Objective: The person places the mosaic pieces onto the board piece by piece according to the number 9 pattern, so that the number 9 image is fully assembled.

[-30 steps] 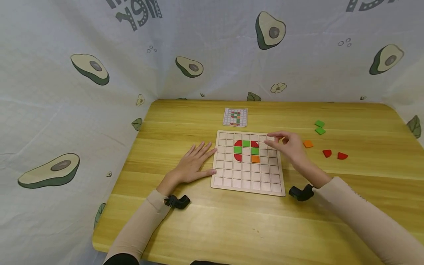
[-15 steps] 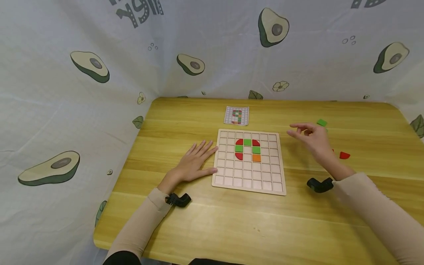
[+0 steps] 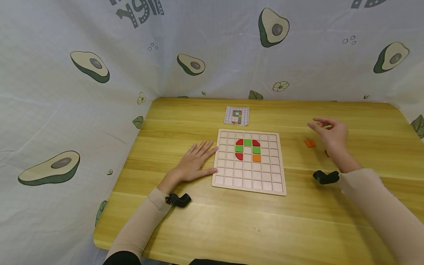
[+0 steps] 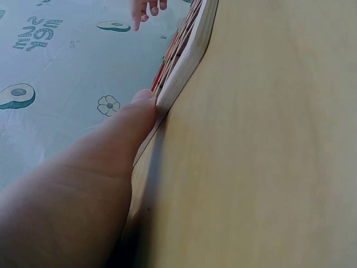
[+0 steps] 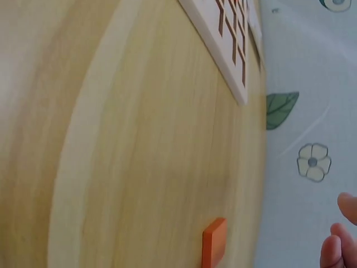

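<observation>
Roughly half built, by my reckoning: seven tiles [image 3: 247, 142] sit in the grid board [image 3: 237, 181]
I judge the upper loop of the figure on the paper card [image 3: 236, 116] mostly laid, the cell inside its bottom edge and the rows below unfilled. The left hand [image 3: 190, 165] lies spread, fingertips and thumb touching the board's left edge, gripping nothing. The right hand [image 3: 334, 134] is off to the right, thumb and forefinger slightly apart, apparently holding nothing. A loose orange tile [image 3: 310, 143] lies near it; a bit of green [image 3: 326, 126] shows past the fingers, how many pieces I cannot tell, plus a dark sliver [image 3: 326, 153] by the wrist. The card's print is too small for me to check; my right wrist view cuts off most of the hand
</observation>
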The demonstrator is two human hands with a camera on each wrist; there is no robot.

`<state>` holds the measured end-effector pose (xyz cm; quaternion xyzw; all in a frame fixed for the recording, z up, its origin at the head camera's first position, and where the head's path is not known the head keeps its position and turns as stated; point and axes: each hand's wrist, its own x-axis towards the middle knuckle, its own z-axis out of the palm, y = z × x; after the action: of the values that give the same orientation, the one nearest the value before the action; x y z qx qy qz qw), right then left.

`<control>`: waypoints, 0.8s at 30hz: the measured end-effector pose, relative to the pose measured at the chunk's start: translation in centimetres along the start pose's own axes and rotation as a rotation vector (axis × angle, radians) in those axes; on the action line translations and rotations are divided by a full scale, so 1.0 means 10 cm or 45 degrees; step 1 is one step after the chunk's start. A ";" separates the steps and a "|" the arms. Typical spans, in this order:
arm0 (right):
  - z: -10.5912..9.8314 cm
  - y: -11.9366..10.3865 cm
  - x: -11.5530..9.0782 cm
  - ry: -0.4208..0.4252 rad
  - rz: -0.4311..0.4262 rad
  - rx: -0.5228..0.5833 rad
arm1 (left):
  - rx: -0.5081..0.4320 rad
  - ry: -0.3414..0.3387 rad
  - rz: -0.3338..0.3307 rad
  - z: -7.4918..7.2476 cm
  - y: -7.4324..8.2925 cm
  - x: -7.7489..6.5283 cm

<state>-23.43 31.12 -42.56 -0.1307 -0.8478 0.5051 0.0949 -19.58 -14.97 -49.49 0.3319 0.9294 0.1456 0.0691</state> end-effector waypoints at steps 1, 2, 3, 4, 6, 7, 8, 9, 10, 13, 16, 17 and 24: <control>-0.02 0.02 0.02 0.017 0.034 0.015 | -0.001 0.002 0.002 0.00 0.00 0.00; -0.03 0.03 0.04 0.035 0.066 0.024 | -0.002 0.004 0.002 0.00 0.00 0.00; -0.05 0.05 0.07 0.050 0.095 0.033 | -0.003 0.007 0.005 0.00 0.00 0.00; -0.06 0.06 0.09 0.064 0.123 0.035 | -0.003 0.008 0.006 -0.01 0.00 0.00; -0.07 0.10 0.13 0.081 0.173 0.044 | -0.002 0.010 0.006 -0.01 0.00 0.00; -0.08 0.12 0.15 0.087 0.190 0.049 | -0.001 0.011 0.008 -0.01 0.00 0.00; -0.09 0.14 0.17 0.092 0.208 0.052 | 0.000 0.012 0.009 -0.01 0.01 0.00; -0.09 0.16 0.18 0.096 0.229 0.069 | -0.003 0.013 0.012 -0.01 0.01 0.00; -0.10 0.18 0.20 0.104 0.251 0.089 | -0.005 0.015 0.015 -0.02 0.02 0.00; -0.11 0.24 0.24 0.129 0.318 0.166 | -0.010 0.020 0.022 -0.02 0.03 0.00; -0.12 0.28 0.28 0.152 0.377 0.231 | -0.010 0.020 0.021 -0.02 0.03 0.00; -0.12 0.30 0.29 0.154 0.385 0.247 | -0.008 0.019 0.021 -0.02 0.03 0.00; -0.13 0.39 0.35 0.150 0.431 0.294 | 0.002 0.017 0.020 -0.02 0.02 -0.01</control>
<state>-25.86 35.09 -45.28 -0.2888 -0.7433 0.5991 0.0725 -19.44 -14.90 -49.24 0.3384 0.9273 0.1478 0.0614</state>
